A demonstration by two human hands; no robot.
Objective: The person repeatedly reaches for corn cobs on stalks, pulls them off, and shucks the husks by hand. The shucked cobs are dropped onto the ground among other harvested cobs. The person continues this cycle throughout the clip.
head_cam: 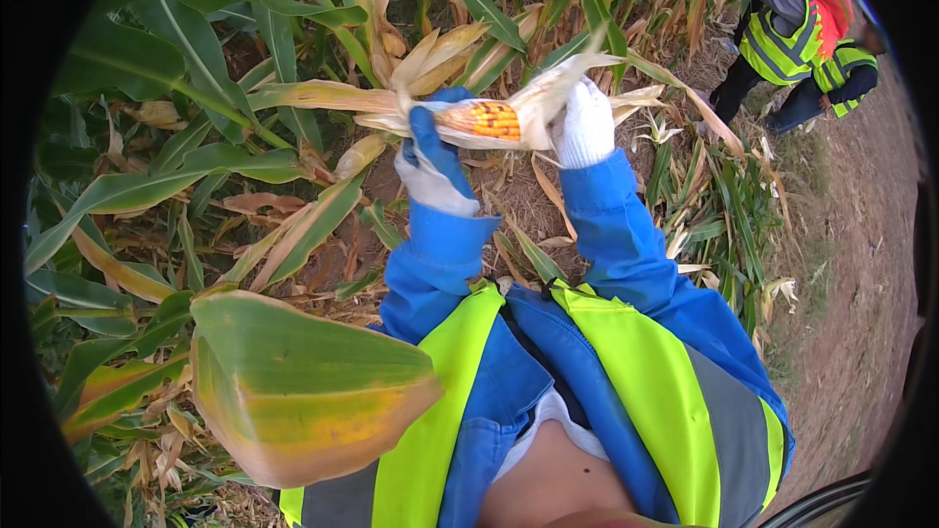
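Observation:
An ear of corn (493, 121) lies crosswise before me, its orange kernels, some of them dark, showing between parted dry husks (539, 99). My left hand (436, 161), in a blue and white glove, grips the ear at its left end. At the other end my right hand (585, 125), in a white knit glove, is closed on the pale husk; its fingertips are partly hidden by it. Dry leaves stick out from both ends of the ear.
Green and yellowing corn plants (183, 66) crowd the left and top. A broad leaf (308, 381) hangs near my chest. Two people in yellow vests (781, 44) (843, 73) are at the upper right, beside a dirt track (851, 249). Cut stalks (722, 220) lie along its edge.

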